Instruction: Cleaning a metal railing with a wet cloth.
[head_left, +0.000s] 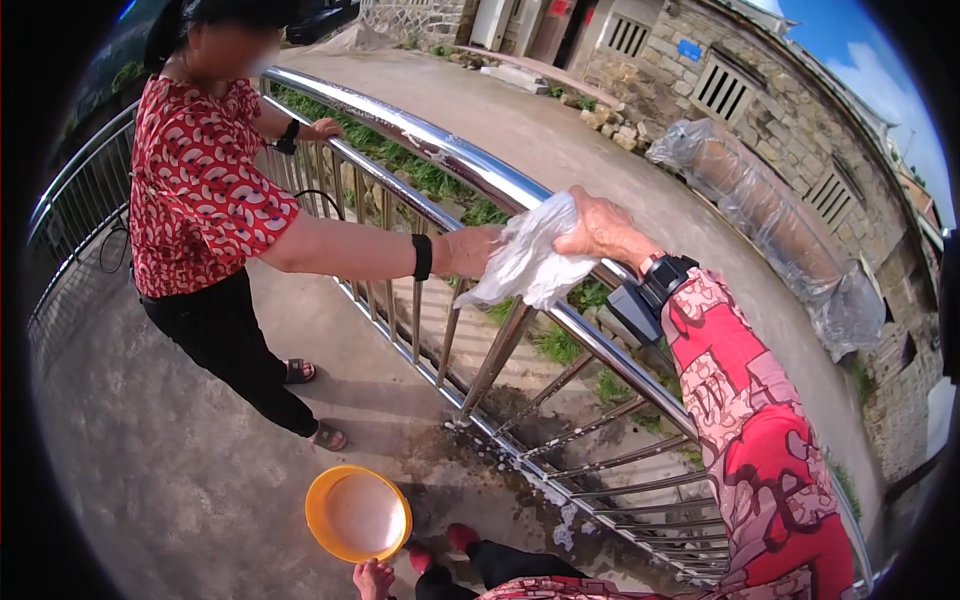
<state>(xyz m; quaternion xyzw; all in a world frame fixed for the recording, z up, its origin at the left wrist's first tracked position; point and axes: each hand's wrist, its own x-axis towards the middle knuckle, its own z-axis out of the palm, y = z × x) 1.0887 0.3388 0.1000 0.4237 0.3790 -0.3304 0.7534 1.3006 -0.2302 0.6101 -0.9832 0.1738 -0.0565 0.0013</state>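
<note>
My right hand (600, 229) grips a crumpled white cloth (544, 251) against the thick top rail of a shiny metal railing (480, 172). The cloth hangs down over the lower rail. A co-worker's hand (469, 251) reaches in from the left and is partly covered by the cloth, so I cannot tell whether it holds it. At the bottom edge, my left hand (373, 579) has curled fingers close to the rim of a yellow bucket (319, 529). Whether it grips the rim or a handle is not clear. Pale, cloudy liquid (364, 514) is in the bucket.
A person in a red patterned shirt (202, 180) stands at left, their other hand (324, 129) on the railing. Wet, foamy patches (564, 525) mark the concrete by its foot. Beyond are a road (465, 90), a stone building (667, 82) and a plastic-wrapped bundle (765, 202).
</note>
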